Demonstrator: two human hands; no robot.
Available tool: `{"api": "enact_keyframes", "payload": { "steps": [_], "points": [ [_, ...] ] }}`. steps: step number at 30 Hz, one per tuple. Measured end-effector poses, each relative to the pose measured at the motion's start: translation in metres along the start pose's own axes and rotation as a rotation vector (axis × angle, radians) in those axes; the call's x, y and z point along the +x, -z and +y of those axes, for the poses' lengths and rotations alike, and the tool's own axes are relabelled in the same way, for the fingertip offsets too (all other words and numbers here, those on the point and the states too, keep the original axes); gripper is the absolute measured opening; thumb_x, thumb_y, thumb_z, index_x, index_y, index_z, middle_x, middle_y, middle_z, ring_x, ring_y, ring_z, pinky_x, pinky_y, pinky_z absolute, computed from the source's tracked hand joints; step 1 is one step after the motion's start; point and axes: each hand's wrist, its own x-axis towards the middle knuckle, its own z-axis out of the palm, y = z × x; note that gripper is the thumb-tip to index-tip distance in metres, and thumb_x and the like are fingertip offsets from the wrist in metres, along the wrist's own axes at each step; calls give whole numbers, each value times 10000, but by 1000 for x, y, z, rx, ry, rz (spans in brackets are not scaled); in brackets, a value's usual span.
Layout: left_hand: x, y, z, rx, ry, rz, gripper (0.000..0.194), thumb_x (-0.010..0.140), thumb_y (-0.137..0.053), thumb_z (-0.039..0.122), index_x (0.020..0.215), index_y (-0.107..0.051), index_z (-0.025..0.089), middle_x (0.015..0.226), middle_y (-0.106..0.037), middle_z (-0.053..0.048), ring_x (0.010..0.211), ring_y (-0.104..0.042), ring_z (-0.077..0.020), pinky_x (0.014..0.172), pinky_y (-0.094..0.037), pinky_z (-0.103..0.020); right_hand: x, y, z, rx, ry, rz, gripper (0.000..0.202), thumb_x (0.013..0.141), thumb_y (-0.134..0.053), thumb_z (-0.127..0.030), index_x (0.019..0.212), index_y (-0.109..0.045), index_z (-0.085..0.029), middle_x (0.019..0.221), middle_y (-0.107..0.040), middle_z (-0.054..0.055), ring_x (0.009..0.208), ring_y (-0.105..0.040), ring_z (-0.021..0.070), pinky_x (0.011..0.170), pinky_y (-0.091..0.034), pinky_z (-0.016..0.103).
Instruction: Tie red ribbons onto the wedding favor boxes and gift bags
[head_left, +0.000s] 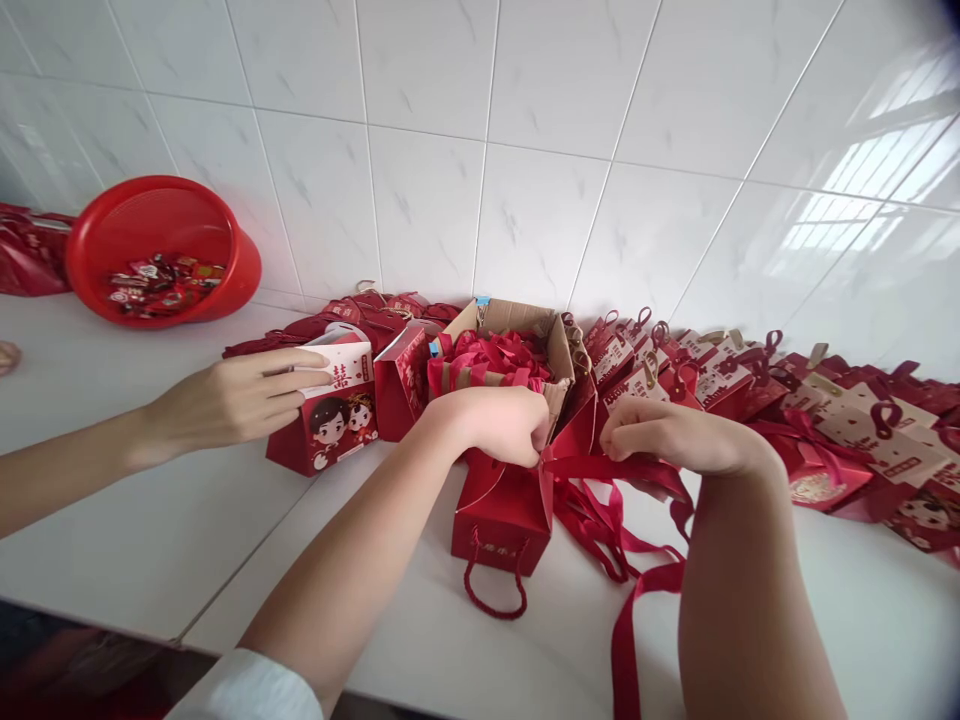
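A small red gift box with a red rope handle lies on the white counter in front of me. My left hand is closed at its top edge, with one end of a red ribbon at the fingers. The same ribbon runs across to my right hand, whose fingers are pinched on it. Its loose lengths trail over the counter and hang down past the front edge. Just behind my left hand stands an open cardboard box filled with red ribbons.
At left, another person's hand touches a red box with cartoon figures. A red basin of small wrapped pieces leans by the tiled wall. Finished-looking red gift boxes crowd the right side, and red bags lie behind.
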Motion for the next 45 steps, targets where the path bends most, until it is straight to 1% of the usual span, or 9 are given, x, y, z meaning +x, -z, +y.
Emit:
{"api": "enact_keyframes", "payload": {
  "steps": [10, 16, 18, 22, 28, 34, 38, 43, 45],
  "points": [
    [2, -1, 2, -55, -4, 18, 146, 656, -518, 108, 531, -495, 179, 499, -468, 45, 402, -340, -71, 459, -237, -241, 1, 0, 2, 24, 12, -24, 135, 704, -535, -224, 583, -538, -163, 561, -462, -14, 507, -381, 96, 461, -307, 236],
    [3, -1, 1, -57, 25, -13, 66, 660, -527, 165, 598, -547, 176, 528, -497, 35, 380, -331, -63, 437, -270, -235, 1, -1, -1, 20, 74, -104, 243, 729, -489, -208, 496, -432, -168, 487, -367, -37, 463, -303, 72, 446, -251, 234],
    [6, 0, -1, -38, 38, -33, 43, 655, -562, 215, 649, -592, 185, 556, -534, 27, 384, -365, -73, 427, -295, -234, 1, -1, -2, 25, 80, -122, 252, 739, -474, -204, 493, -432, -169, 475, -381, -37, 448, -319, 72, 437, -249, 231],
    [11, 3, -9, -19, 45, -49, 138, 636, -607, 267, 748, -659, 205, 687, -646, 6, 433, -458, -99, 420, -339, -235, 0, -2, -3, 25, 89, -137, 271, 746, -463, -196, 478, -437, -169, 452, -412, -32, 421, -354, 74, 417, -253, 223],
    [13, 4, -15, -3, 2, -66, 199, 650, -606, 219, 808, -727, 207, 842, -728, -12, 607, -593, -135, 448, -377, -210, -3, -2, -3, 33, 77, -161, 262, 738, -465, -213, 481, -466, -164, 455, -442, -20, 417, -382, 80, 411, -292, 217],
    [13, 4, -13, -26, -16, -79, 194, 668, -652, 233, 830, -751, 197, 869, -750, -18, 664, -632, -142, 485, -396, -209, -6, -1, -3, -11, 42, -10, 193, 706, -559, -249, 537, -516, -166, 531, -470, -13, 489, -426, 96, 449, -346, 216],
    [13, 4, -12, -22, -48, -89, 187, 663, -659, 220, 820, -753, 182, 832, -749, -16, 664, -629, -139, 511, -415, -211, -8, -1, -3, -26, 15, 12, 144, 707, -567, -264, 604, -562, -163, 589, -503, -4, 526, -447, 105, 464, -364, 217],
    [11, 5, -11, -10, -75, -130, 238, 668, -637, 204, 872, -756, 179, 818, -744, -13, 562, -578, -116, 504, -419, -223, -9, -1, -2, -5, 19, -13, 123, 720, -558, -255, 643, -570, -158, 623, -509, -2, 529, -435, 101, 460, -356, 218],
    [11, 5, -11, -16, -79, -124, 230, 668, -644, 214, 865, -754, 170, 836, -746, -26, 598, -600, -130, 496, -416, -221, -10, -1, -3, -15, 31, -17, 129, 723, -554, -253, 637, -565, -158, 614, -498, -2, 528, -428, 102, 461, -350, 220]
  ]
}}
